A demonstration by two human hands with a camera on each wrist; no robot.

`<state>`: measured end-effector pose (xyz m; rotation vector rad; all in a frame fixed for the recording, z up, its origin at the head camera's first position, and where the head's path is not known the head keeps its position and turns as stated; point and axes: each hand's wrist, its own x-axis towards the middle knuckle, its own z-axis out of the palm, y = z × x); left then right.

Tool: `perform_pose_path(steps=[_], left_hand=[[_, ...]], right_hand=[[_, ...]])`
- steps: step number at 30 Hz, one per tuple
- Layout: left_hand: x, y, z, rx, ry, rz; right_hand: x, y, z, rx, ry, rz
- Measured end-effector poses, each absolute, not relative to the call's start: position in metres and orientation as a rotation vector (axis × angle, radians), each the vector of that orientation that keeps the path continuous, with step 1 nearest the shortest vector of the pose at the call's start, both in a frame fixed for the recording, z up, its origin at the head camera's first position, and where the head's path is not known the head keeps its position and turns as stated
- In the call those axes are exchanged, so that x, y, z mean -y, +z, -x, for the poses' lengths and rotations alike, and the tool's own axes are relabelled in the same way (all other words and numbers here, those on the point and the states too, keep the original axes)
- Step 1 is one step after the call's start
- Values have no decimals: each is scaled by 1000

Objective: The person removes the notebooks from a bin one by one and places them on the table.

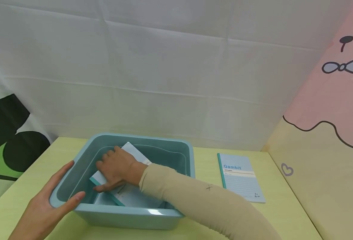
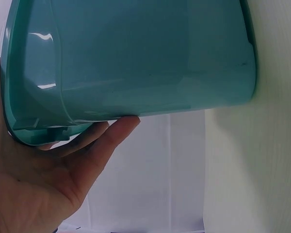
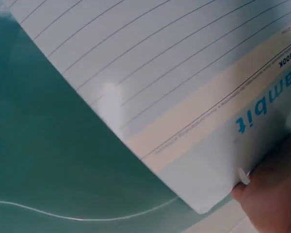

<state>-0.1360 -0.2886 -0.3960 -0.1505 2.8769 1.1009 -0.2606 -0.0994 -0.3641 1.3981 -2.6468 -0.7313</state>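
Note:
My left hand (image 1: 42,203) grips the near left corner of a blue-green plastic basin (image 1: 134,218), thumb over the rim and fingers along the outer side. In the left wrist view that hand (image 2: 53,179) is at the rim. Inside the basin, my right hand (image 1: 117,168) holds a pale "Gambit" notebook (image 1: 141,198) by its top end, fingers spread across the cover. The notebook lies slantwise, its teal spine towards the near left. The right wrist view shows its lined cover (image 3: 136,58) and the hand (image 3: 276,184) at the top edge.
Right of the basin, a matching notebook (image 1: 239,178) lies flat on the pale yellow table (image 1: 206,216). A white cloth (image 1: 164,66) hangs behind the table, and a printed panel (image 1: 323,166) borders the right side. My right sleeve (image 1: 206,196) crosses the basin's right rim.

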Motion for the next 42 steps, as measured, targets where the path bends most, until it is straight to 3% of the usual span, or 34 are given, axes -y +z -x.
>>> perform_pose_path(steps=[19,42], left_hand=[[280,-393,139,-2864,1102,184],[282,-392,140,-2820,1060,250]], right_hand=[[74,-322,283,2611,-161,-909],[5,-269,291,2424,562,-509]])
